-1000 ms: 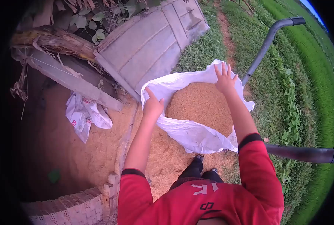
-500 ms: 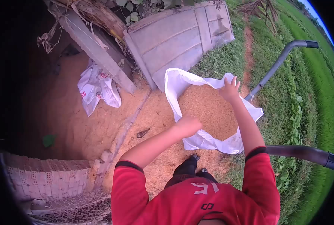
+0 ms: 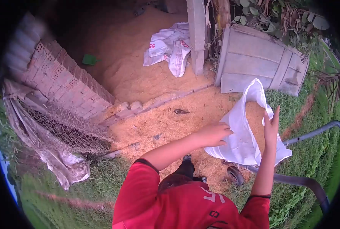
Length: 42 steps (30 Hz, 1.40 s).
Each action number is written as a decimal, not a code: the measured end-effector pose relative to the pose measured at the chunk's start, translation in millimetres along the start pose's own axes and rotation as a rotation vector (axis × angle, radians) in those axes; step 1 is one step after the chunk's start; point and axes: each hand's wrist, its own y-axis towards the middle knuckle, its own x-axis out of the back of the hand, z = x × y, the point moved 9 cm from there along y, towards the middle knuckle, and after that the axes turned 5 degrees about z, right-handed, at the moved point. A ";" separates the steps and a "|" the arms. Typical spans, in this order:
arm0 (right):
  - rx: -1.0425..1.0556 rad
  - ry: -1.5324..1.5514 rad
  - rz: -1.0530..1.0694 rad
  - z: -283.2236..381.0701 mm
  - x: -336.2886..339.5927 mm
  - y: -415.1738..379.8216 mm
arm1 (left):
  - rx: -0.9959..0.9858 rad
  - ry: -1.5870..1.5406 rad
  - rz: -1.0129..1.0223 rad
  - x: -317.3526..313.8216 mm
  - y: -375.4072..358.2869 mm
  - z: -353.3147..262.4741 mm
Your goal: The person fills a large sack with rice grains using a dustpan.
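Note:
A white sack [image 3: 235, 133] stands with its mouth wide, filled with tan husks [image 3: 255, 118]. At the near left side of the sack is my left hand [image 3: 216, 134], fingers apart and holding nothing. My right hand [image 3: 271, 124] is raised at the right part of the sack's rim, its fingers spread and pointing up, with nothing gripped. Whether its palm touches the rim is not clear. The sack rests by a cart with grey metal handles [image 3: 311, 131] and a small wheel [image 3: 235, 175].
Printed white sacks [image 3: 170, 47] lie on a husk pile beside a concrete post [image 3: 196, 38]. A brick wall [image 3: 67, 80] and netting [image 3: 63, 126] are at the left. A grey panel [image 3: 254, 61] stands behind the sack. A green scoop [image 3: 90, 59] lies on the husks.
The view has turned left. My left hand has come off the sack's rim and opened. My right hand's fingers now point up, and the sack's left side has risen and folded inward.

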 end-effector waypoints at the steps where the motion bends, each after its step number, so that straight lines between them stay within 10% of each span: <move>1: 0.032 0.111 -0.019 25.6 -15.5 -5.8 | 0.027 0.002 -0.025 4.6 -20.7 14.7; 7: 0.185 0.071 0.291 79.9 -190.5 -12.6 | 0.858 -0.069 0.208 -37.5 -200.1 178.8; 19: -0.308 -0.152 0.738 -27.7 -511.1 -14.7 | 1.365 -0.366 0.034 -42.1 -496.4 377.9; 26: -0.452 0.022 0.551 -66.4 -541.0 104.5 | 1.351 -0.436 0.201 -5.4 -454.2 501.9; 33: -0.820 -0.012 0.530 -104.5 -633.0 271.5 | 1.233 -0.537 -0.048 90.0 -340.3 633.9; 42: -0.485 0.062 0.888 8.1 -876.0 463.5 | 1.514 -0.640 -0.291 199.9 -385.5 710.0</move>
